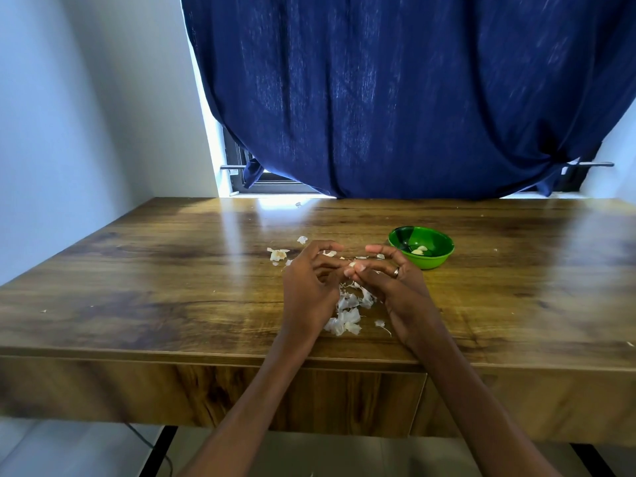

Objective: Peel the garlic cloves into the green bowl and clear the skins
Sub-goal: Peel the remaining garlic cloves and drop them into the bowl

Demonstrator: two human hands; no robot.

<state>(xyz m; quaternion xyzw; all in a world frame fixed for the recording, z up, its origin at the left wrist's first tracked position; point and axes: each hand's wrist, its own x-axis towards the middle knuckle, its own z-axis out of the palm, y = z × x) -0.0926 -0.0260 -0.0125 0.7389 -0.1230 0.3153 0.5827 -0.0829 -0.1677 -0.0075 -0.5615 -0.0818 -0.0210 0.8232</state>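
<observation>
Just left of the green bowl [421, 247], both hands meet over the table [172, 270]: the left hand [311, 284] and right hand [392, 280] pinch one garlic clove [351, 265] between fingertips, probably stripping it above the skins [347, 313] so scraps fall together; peeled cloves [419, 250] lie in the bowl.

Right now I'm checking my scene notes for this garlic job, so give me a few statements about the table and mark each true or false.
1. The green bowl stands on the wooden table to the right of both hands. True.
2. The bowl is empty. False: peeled garlic lies in it.
3. Garlic skins lie on the table between the wrists. True.
4. The right hand rests flat on the table, away from the left hand. False: the two meet at the fingertips, working on a small clove.
5. A ring is on the right hand. True.
</observation>
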